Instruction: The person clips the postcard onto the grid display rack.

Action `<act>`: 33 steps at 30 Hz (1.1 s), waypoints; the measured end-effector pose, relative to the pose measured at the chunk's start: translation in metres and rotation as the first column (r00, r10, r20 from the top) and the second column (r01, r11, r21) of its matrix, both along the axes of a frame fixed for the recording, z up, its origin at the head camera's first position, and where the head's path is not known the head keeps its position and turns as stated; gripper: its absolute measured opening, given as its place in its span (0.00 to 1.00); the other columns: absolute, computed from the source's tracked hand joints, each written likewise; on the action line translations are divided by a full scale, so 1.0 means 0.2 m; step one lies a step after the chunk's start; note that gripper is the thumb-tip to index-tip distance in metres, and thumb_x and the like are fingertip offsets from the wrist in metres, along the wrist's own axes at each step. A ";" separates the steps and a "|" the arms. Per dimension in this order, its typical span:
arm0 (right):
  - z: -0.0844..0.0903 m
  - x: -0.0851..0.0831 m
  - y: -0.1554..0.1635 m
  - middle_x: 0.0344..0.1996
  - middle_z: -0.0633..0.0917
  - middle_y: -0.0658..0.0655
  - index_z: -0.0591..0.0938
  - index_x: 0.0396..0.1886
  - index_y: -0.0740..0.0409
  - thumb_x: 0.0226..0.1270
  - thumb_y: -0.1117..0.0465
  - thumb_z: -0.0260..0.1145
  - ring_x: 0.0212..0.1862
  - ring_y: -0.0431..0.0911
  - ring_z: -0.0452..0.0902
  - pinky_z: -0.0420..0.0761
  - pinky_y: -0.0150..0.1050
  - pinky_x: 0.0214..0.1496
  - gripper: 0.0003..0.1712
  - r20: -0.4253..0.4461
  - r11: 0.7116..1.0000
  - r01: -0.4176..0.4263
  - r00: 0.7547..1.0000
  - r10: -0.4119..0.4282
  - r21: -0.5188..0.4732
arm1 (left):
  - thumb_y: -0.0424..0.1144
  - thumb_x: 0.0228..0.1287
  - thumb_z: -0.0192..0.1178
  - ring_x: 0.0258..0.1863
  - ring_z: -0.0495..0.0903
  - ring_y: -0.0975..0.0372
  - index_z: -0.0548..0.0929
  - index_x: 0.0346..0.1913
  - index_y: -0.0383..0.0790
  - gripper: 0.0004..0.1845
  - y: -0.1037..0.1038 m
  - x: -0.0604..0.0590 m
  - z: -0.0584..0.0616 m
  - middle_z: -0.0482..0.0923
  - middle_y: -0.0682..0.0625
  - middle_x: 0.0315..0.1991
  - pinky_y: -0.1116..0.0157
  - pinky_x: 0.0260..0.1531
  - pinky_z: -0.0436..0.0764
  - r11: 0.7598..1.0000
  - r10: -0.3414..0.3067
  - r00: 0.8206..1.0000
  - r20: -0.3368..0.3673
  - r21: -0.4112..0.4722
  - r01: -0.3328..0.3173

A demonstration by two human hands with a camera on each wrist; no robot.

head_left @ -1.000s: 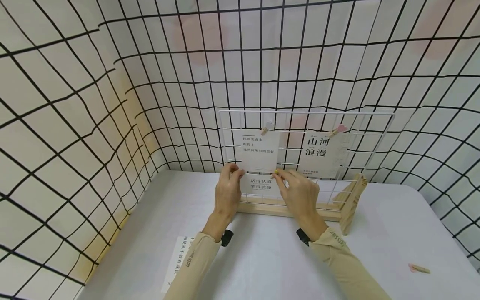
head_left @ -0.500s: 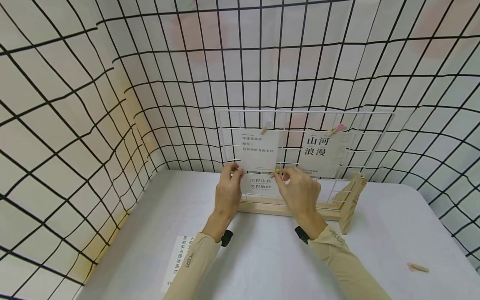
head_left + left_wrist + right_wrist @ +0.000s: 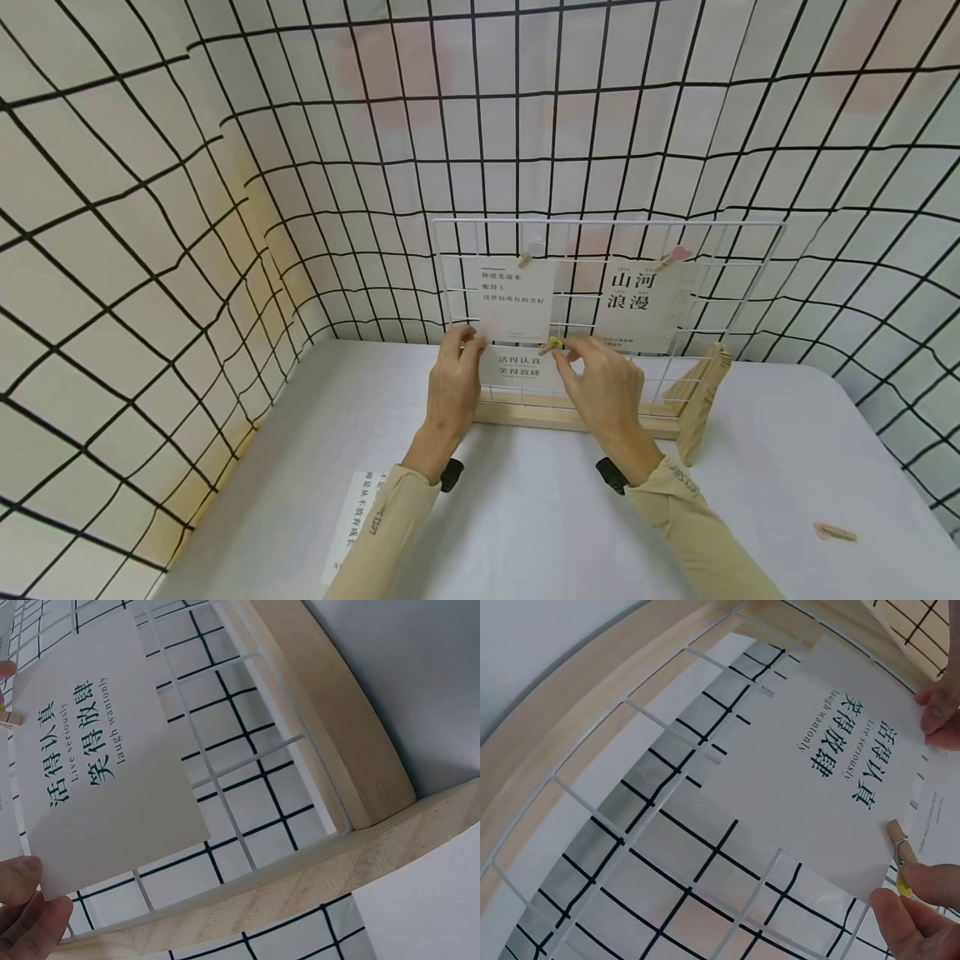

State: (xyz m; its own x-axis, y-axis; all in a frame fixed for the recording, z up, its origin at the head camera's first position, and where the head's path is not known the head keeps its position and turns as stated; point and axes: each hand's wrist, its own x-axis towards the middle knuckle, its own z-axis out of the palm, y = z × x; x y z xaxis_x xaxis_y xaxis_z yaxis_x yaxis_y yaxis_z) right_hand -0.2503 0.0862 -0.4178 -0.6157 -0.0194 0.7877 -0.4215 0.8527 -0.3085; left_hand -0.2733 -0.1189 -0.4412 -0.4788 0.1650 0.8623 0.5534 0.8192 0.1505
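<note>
A white card with green lettering (image 3: 142, 787) lies against a white wire grid rack (image 3: 609, 223) on a wooden base (image 3: 532, 415). My left hand (image 3: 454, 379) pinches its upper left corner between thumb and fingers. At the card's upper right corner sits a small wooden clothespin (image 3: 900, 841) with a yellow decoration. Thumb and forefinger of my right hand (image 3: 607, 387) pinch the yellow end. Directly above, another printed card (image 3: 513, 312) hangs from a clothespin with a pale heart (image 3: 528, 253). The back of the lower card's clipped edge is hidden.
To the right, a larger-lettered card (image 3: 637, 321) hangs from a pink-heart clothespin (image 3: 672, 257). One loose clothespin (image 3: 836, 532) lies at the table's right. A printed card (image 3: 352, 525) lies partly under the left sleeve. Black wire mesh (image 3: 517, 162) stands behind.
The right fingers have shifted slightly right and the yellow clothespin at the card's corner shows more fully. The left hand stays at its corner.
</note>
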 end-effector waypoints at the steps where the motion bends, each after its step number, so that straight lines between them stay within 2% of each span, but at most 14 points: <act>1: 0.00 0.00 0.00 0.27 0.90 0.56 0.91 0.38 0.60 0.59 0.60 0.80 0.17 0.48 0.78 0.63 0.34 0.14 0.10 -0.005 1.000 -0.009 1.000 0.009 0.000 | 0.24 0.68 0.63 0.47 0.85 0.51 0.84 0.41 0.30 0.02 0.00 0.00 0.00 0.80 0.38 0.48 0.64 0.42 0.88 1.000 0.002 1.000 -0.001 -0.001 -0.002; 6: 0.00 -0.01 0.00 0.28 0.91 0.56 0.91 0.36 0.60 0.61 0.62 0.79 0.19 0.49 0.82 0.64 0.34 0.14 0.07 -0.019 0.999 -0.049 0.999 0.049 0.000 | 0.23 0.69 0.62 0.47 0.85 0.51 0.83 0.41 0.29 0.02 0.00 0.00 0.00 0.80 0.39 0.47 0.64 0.45 0.88 1.000 0.022 1.000 -0.011 -0.010 -0.022; 13: 0.00 0.00 0.02 0.28 0.91 0.56 0.91 0.38 0.60 0.61 0.61 0.79 0.18 0.48 0.81 0.62 0.32 0.15 0.08 -0.013 0.999 -0.051 0.999 0.051 0.003 | 0.21 0.67 0.62 0.44 0.86 0.51 0.83 0.40 0.27 0.03 0.00 0.01 0.00 0.80 0.38 0.46 0.64 0.42 0.88 0.999 0.028 0.999 -0.025 -0.021 -0.029; 19: 0.01 0.04 0.05 0.29 0.91 0.55 0.91 0.40 0.61 0.62 0.62 0.77 0.16 0.38 0.67 0.57 0.27 0.16 0.09 -0.022 0.997 -0.080 0.997 0.080 0.021 | 0.21 0.70 0.59 0.43 0.85 0.54 0.84 0.42 0.26 0.04 -0.01 0.04 0.01 0.79 0.39 0.46 0.67 0.42 0.88 0.996 0.059 0.998 -0.004 -0.070 -0.060; 21: 0.01 0.07 0.08 0.29 0.90 0.55 0.91 0.41 0.61 0.62 0.63 0.76 0.16 0.37 0.66 0.57 0.26 0.16 0.09 -0.018 0.994 -0.109 0.994 0.109 0.029 | 0.21 0.70 0.59 0.45 0.85 0.53 0.84 0.42 0.26 0.04 -0.03 0.05 0.02 0.80 0.39 0.47 0.66 0.43 0.88 0.995 0.068 0.998 -0.017 -0.075 -0.069; 24: 0.00 0.12 0.13 0.32 0.90 0.55 0.91 0.43 0.61 0.62 0.63 0.76 0.19 0.37 0.71 0.59 0.25 0.17 0.10 -0.006 0.986 -0.164 0.986 0.164 0.036 | 0.20 0.68 0.61 0.47 0.87 0.50 0.84 0.44 0.26 0.05 -0.07 0.09 0.04 0.82 0.36 0.48 0.63 0.45 0.89 0.997 0.049 0.998 -0.048 -0.054 -0.052; 28: -0.04 0.20 0.21 0.38 0.90 0.55 0.90 0.46 0.60 0.60 0.62 0.77 0.23 0.39 0.78 0.64 0.24 0.18 0.14 0.027 0.975 -0.216 0.976 0.215 0.047 | 0.20 0.63 0.67 0.44 0.88 0.48 0.84 0.43 0.27 0.08 -0.16 0.16 0.06 0.81 0.35 0.47 0.62 0.41 0.89 1.000 0.013 0.997 -0.081 -0.013 -0.014; 30: -0.07 0.24 0.27 0.40 0.90 0.54 0.89 0.48 0.59 0.59 0.62 0.77 0.27 0.41 0.82 0.71 0.25 0.20 0.16 0.049 0.973 -0.224 0.974 0.221 0.061 | 0.21 0.60 0.70 0.42 0.87 0.49 0.84 0.42 0.27 0.08 -0.22 0.21 0.04 0.81 0.36 0.46 0.63 0.37 0.89 1.000 0.008 0.998 -0.067 0.009 -0.008; 33: -0.11 0.30 0.36 0.45 0.89 0.55 0.88 0.52 0.58 0.57 0.60 0.78 0.37 0.47 0.87 0.80 0.32 0.25 0.21 0.090 0.972 -0.211 0.975 0.202 0.104 | 0.23 0.57 0.73 0.43 0.85 0.48 0.85 0.42 0.29 0.11 -0.32 0.29 -0.01 0.81 0.36 0.49 0.61 0.35 0.88 0.999 0.023 1.000 0.005 0.026 -0.023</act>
